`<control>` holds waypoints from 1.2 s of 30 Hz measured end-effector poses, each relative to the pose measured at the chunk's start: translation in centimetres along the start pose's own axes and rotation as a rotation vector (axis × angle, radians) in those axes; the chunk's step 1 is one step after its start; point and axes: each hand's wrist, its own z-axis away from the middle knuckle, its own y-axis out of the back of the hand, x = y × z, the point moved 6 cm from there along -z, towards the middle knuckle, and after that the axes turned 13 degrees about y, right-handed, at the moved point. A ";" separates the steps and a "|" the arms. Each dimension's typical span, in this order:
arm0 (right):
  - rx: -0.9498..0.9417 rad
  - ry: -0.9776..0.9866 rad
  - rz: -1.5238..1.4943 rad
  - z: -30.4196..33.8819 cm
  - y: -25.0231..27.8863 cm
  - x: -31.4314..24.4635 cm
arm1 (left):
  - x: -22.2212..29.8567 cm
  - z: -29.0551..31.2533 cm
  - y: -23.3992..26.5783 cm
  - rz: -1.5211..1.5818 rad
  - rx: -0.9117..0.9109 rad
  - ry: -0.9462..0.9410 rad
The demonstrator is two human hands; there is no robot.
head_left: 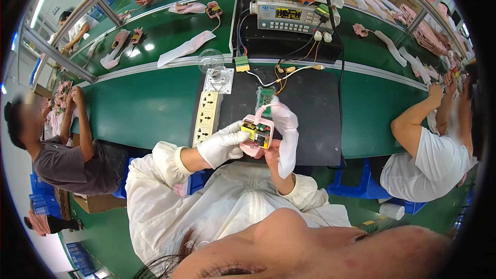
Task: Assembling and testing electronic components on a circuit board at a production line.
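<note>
My left hand (223,145), in a white glove, is closed on the left side of an open pink plastic housing (254,150) with an electronic circuit board inside. A yellow-wrapped part (249,129) shows in it near my thumb. My right hand (275,159), bare, grips the housing's lower right side; some of its fingers are hidden. From the top of the housing a pink cord (264,108) bends over to a white plastic sleeve (287,132), which hangs down past my right hand. Just beyond the housing, a small green circuit board (266,94) lies on the black mat (315,124).
A cream power strip (206,118) and a clear bulb (211,63) on a white base stand left. Behind are a test instrument (281,16) and loose wires (289,75). More pink units with sleeves (185,48) lie on the green conveyor. Co-workers sit on both sides.
</note>
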 end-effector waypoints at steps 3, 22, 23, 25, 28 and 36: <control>-0.257 0.251 0.290 0.1 -0.7 -0.9 | -0.2 -0.4 -0.2 0.049 0.007 -0.008; 0.236 0.301 -0.028 -8.1 17.4 -16.7 | 23.5 2.2 18.0 -0.900 0.999 -1.114; 0.210 0.308 -0.029 -9.6 18.8 -17.2 | 24.3 1.2 22.1 -0.913 1.182 -1.107; 0.371 0.346 0.611 -12.0 23.4 -18.4 | 25.5 -0.7 24.0 -0.911 1.344 -1.100; 0.391 0.007 0.889 -13.2 32.1 -16.8 | 26.0 -4.3 20.1 -1.258 1.531 -0.907; 0.403 -0.151 0.887 -12.1 30.3 -17.7 | 28.9 -8.0 24.1 -1.403 1.458 -0.522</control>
